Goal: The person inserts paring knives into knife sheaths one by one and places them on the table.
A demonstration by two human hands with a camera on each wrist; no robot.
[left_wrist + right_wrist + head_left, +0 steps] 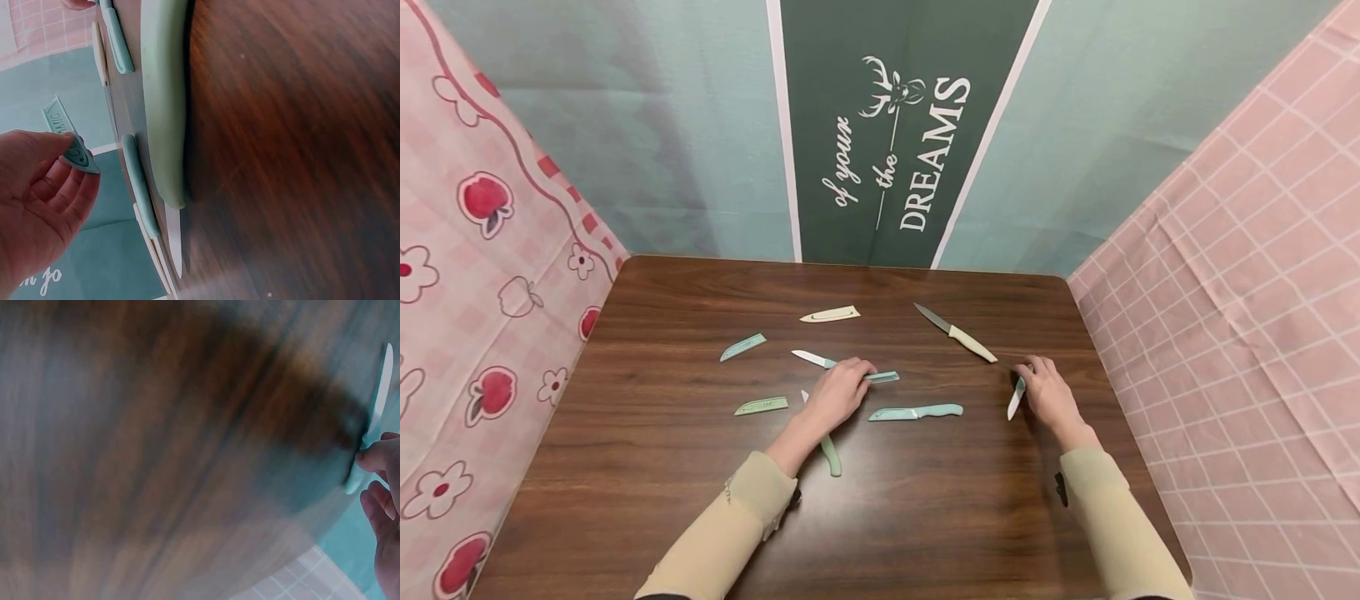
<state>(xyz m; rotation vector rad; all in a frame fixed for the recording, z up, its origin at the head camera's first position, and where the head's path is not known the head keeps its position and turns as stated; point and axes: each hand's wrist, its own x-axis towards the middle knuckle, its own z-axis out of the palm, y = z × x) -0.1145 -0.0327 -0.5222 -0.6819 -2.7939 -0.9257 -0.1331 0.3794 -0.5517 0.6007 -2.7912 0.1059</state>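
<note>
My left hand (841,390) pinches a small blue-green knife sheath (67,137) between thumb and fingers, above the table. Just behind that hand lies a knife with a white blade (809,358) and a blue handle, partly covered by the fingers. Under the left wrist is a green-handled knife (165,106), its blade partly hidden in the head view. On the right, my right hand (1051,395) holds a knife (379,403) by its blue-green handle, the white blade pointing toward the near edge. A light-blue knife in its sheath (916,412) lies between the hands.
A cream-handled knife (973,343) with a grey blade lies at the back right. Loose sheaths lie at the back and left: a cream one (831,315), a blue one (742,347) and a green one (762,406). Curtains stand around the brown table (940,517).
</note>
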